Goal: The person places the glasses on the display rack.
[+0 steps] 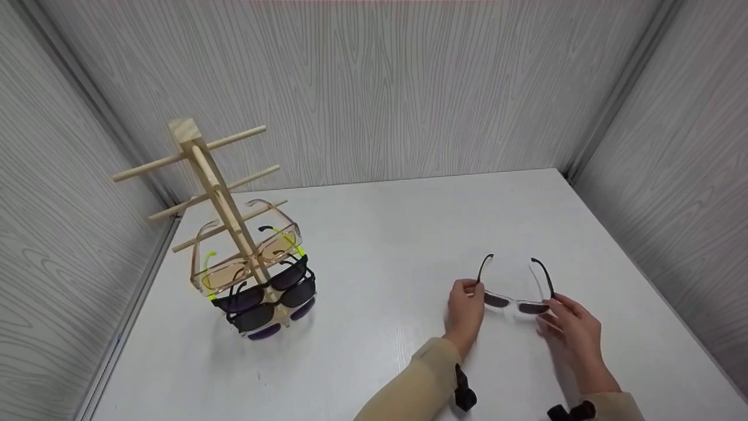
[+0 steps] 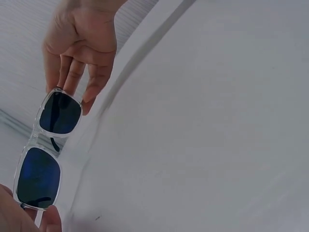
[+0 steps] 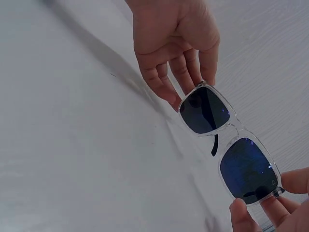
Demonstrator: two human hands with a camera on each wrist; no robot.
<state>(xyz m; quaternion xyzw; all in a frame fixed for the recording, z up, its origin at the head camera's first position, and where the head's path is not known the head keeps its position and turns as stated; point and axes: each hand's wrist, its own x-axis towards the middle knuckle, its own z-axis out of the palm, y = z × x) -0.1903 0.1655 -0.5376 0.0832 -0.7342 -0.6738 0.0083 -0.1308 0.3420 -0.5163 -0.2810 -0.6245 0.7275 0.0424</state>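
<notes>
A pair of sunglasses [image 1: 530,308] with a clear frame, dark lenses and black temples is held low over the white table. Its temples are unfolded and point away from me. My left hand [image 1: 466,310] pinches the left end of the frame near the hinge. At the opposite end, my right hand [image 1: 579,336] grips the frame by the other hinge, thumb and fingers around the corner. Both wrist views show the lenses from the front with a bluish sheen; the left wrist view has the right hand at top, the right wrist view the left hand.
On the left of the white table [image 1: 374,245] stands a wooden display rack [image 1: 228,213] with crossbars. Several glasses hang on its lower bars, among them a peach-tinted pair [image 1: 225,276] and a black pair [image 1: 255,317]. Wood-grain panels [image 1: 374,88] enclose the table.
</notes>
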